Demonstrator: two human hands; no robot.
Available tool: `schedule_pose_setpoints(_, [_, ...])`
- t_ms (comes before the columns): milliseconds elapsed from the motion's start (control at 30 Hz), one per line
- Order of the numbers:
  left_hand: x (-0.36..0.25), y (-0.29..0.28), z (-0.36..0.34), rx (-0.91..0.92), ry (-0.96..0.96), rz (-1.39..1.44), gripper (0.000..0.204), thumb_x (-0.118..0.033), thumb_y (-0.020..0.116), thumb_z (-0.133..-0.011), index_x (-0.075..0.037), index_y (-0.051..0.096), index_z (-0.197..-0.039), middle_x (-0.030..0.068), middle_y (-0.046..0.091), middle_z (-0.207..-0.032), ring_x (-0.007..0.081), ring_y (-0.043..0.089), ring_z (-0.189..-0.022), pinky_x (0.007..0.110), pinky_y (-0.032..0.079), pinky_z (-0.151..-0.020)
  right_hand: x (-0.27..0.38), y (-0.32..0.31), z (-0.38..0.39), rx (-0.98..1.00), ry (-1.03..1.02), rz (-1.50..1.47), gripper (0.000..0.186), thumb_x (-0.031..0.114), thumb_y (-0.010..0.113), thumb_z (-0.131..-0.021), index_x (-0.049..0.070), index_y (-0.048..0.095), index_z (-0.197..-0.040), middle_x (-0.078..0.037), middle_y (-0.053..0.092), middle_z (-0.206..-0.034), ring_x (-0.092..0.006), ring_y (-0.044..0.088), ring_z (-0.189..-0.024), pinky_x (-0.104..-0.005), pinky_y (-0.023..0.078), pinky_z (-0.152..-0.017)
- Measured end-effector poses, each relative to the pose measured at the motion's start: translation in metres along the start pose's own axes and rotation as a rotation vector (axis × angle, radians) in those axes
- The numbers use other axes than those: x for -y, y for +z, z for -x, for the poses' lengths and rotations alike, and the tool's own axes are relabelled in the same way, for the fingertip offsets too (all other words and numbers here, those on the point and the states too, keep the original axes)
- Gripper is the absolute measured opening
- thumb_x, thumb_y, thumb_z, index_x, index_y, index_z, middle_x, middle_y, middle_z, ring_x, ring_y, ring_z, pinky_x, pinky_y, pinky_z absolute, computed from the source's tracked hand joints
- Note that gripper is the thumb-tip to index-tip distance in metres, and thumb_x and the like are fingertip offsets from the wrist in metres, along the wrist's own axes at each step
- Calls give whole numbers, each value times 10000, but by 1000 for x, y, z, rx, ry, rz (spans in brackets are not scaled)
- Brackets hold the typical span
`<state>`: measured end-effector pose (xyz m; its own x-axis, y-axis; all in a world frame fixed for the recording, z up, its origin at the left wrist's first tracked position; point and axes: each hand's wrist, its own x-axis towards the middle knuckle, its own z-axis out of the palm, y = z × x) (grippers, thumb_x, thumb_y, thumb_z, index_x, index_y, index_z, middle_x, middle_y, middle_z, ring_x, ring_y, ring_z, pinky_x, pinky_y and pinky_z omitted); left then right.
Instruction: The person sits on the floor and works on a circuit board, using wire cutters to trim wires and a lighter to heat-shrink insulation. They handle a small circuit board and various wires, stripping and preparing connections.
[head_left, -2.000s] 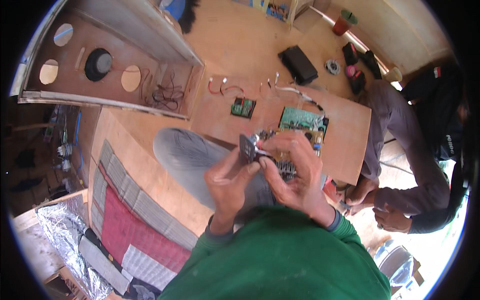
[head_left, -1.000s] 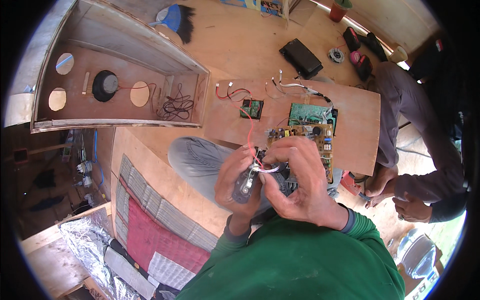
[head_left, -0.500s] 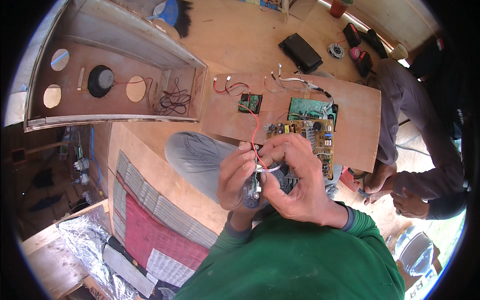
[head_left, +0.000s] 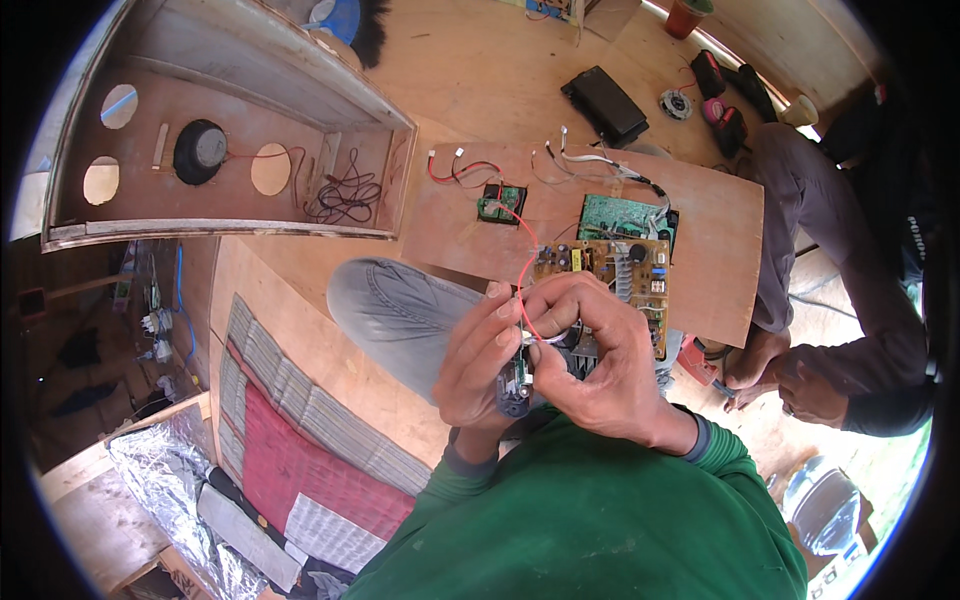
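Note:
Close in front of my green shirt, my left hand (head_left: pixel 468 370) is closed around a small black module (head_left: pixel 513 392) with a circuit board on its face. My right hand (head_left: pixel 608 365) pinches a bundle of thin wires (head_left: pixel 531 339) with a pale connector against the module's upper part. Whether the plug is seated cannot be seen behind the fingertips. A red wire (head_left: pixel 531 250) runs up from my fingers to a small green board (head_left: pixel 497 206) on a wooden panel (head_left: pixel 712 235). Beyond my right hand lie a brown circuit board (head_left: pixel 655 312) and a larger green board (head_left: pixel 612 214).
An open wooden box (head_left: pixel 225 240) with round holes and a speaker (head_left: pixel 200 152) stands at the left. A black case (head_left: pixel 605 105) lies on the far floor. At right sits another person (head_left: pixel 840 240), near a red tool (head_left: pixel 695 360). Loose connector leads cross the panel's far edge.
The module has tilted slightly in my left hand, and both hands have shifted a little. The red wire now bows further right.

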<state>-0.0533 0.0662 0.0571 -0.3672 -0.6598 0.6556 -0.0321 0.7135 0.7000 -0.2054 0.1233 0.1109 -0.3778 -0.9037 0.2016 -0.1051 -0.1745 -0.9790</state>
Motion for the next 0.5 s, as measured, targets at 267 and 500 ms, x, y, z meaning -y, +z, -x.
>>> schedule_pose_setpoints(267, [2, 0, 6, -13, -43, 116, 472, -35, 861, -859, -38, 672, -1291, 246, 747, -1254, 511, 682, -1232, 649, 533, -1080, 0, -3, -1, 33, 8, -39, 165, -39, 718, -769, 8, 607, -882, -140, 675, -954, -294, 666, -910, -390, 526, -855])
schedule_pose_setpoints(500, [4, 0, 6, -11, -22, 108, 481, -39, 879, -843, 4, 680, -1279, 272, 744, -1250, 517, 685, -1222, 653, 537, -1072, 1, -3, 0, 21, 45, -45, 179, -38, 723, -754, -3, 611, -889, -147, 675, -941, -300, 681, -916, -386, 537, -841])
